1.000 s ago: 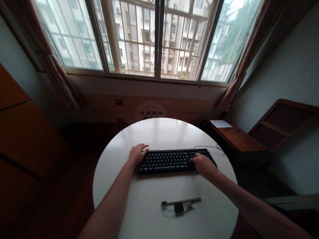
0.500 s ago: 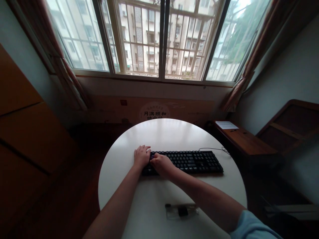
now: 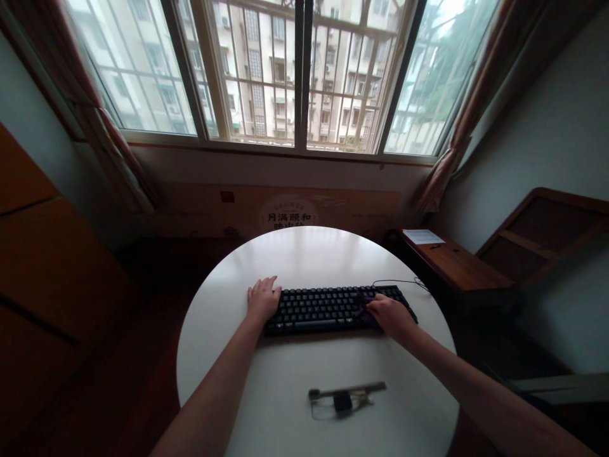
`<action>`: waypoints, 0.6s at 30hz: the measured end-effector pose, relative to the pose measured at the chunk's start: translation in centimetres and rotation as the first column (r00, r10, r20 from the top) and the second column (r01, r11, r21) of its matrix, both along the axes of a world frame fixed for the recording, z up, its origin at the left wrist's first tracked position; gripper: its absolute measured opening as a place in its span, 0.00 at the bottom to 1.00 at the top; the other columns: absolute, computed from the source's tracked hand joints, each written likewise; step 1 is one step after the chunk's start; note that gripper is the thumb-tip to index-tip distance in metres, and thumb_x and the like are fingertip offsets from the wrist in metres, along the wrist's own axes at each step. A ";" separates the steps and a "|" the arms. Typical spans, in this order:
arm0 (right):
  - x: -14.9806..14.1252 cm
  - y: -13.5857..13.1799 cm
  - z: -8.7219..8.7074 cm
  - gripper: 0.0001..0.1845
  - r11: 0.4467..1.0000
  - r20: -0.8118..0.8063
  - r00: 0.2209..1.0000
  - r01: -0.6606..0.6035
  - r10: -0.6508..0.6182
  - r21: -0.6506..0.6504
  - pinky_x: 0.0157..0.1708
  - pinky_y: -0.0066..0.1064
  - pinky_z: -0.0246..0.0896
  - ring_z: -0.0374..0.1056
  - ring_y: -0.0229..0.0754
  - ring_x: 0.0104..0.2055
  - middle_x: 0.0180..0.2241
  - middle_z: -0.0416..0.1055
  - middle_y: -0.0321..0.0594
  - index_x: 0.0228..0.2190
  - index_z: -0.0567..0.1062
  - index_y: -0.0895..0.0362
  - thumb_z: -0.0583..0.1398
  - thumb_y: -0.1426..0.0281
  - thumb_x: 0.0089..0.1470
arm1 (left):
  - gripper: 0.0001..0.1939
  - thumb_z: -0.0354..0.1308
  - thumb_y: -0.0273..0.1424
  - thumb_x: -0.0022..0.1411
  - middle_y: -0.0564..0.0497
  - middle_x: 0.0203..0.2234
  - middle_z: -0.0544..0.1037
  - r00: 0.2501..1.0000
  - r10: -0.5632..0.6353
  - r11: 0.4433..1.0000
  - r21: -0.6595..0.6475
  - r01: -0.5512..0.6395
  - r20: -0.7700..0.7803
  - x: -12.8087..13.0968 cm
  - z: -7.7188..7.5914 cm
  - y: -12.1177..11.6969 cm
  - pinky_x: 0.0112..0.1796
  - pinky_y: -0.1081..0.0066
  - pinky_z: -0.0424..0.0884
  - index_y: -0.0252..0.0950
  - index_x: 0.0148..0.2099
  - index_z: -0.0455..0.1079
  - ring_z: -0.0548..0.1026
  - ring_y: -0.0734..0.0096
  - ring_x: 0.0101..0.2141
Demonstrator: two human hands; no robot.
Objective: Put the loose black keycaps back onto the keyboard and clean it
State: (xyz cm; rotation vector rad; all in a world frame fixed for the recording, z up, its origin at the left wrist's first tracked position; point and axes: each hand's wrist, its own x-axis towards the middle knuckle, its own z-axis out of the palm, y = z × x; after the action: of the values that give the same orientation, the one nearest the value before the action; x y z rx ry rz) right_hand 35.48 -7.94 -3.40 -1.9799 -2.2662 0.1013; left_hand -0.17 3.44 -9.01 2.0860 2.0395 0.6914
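A black computer keyboard (image 3: 314,309) lies across the round white table. My left hand (image 3: 263,298) rests at its left end, fingers spread, with the thumb side touching the keyboard's edge. Toward the right part of the keys, my right hand (image 3: 391,314) is closed on a dark purple cloth (image 3: 364,307), which lies against the keys. The cloth's full shape is partly hidden by the fingers. Nearer to me on the table are a toothbrush-like stick (image 3: 354,389) with a dark head and a small black square object (image 3: 342,401) with a pale cord or strap.
The keyboard's thin cable (image 3: 394,280) runs off toward the right edge of the white table (image 3: 238,381). A low wooden bench (image 3: 464,263) with a paper sheet (image 3: 423,237) stands to the right. Behind the table, a printed box (image 3: 200,203) leans below the window.
My right hand has slid from the keyboard's left end to its right part, with the purple cloth in it. My left hand stays at the left end.
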 end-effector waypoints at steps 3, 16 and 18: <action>0.9 0.6 1.4 0.14 0.999 0.010 0.999 0.030 -0.030 0.015 0.37 0.25 0.61 0.72 0.37 0.37 0.39 0.75 0.41 0.39 0.83 0.52 0.56 0.66 0.63 | 0.26 0.50 0.35 0.67 0.38 0.61 0.68 0.999 0.011 0.999 0.038 -0.013 0.040 -0.1 -0.3 0.2 0.61 0.42 0.51 0.32 0.65 0.63 0.61 0.44 0.62; -21.4 5.3 2.8 0.17 0.951 -0.112 0.947 -0.291 0.302 0.105 0.40 0.27 0.62 0.72 0.40 0.41 0.40 0.75 0.39 0.44 0.81 0.47 0.52 0.61 0.66 | 0.20 0.45 0.32 0.66 0.44 0.48 0.79 0.991 -0.054 0.979 0.200 0.028 0.124 -2.7 0.1 1.0 0.57 0.59 0.67 0.35 0.50 0.76 0.73 0.58 0.53; -21.9 5.1 2.0 0.18 0.954 -0.094 0.952 -0.284 0.293 0.094 0.40 0.28 0.63 0.72 0.40 0.41 0.40 0.75 0.40 0.43 0.81 0.47 0.51 0.63 0.66 | 0.17 0.50 0.34 0.64 0.44 0.48 0.79 0.994 -0.072 0.980 0.189 0.055 0.081 -2.3 -0.2 0.8 0.58 0.57 0.64 0.37 0.46 0.78 0.71 0.55 0.55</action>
State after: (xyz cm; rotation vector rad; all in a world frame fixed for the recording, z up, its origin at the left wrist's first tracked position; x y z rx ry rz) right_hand 13.54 -2.80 -1.41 -1.5539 -2.4317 0.1404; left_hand -2.49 4.28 -9.19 2.1652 1.9190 0.9791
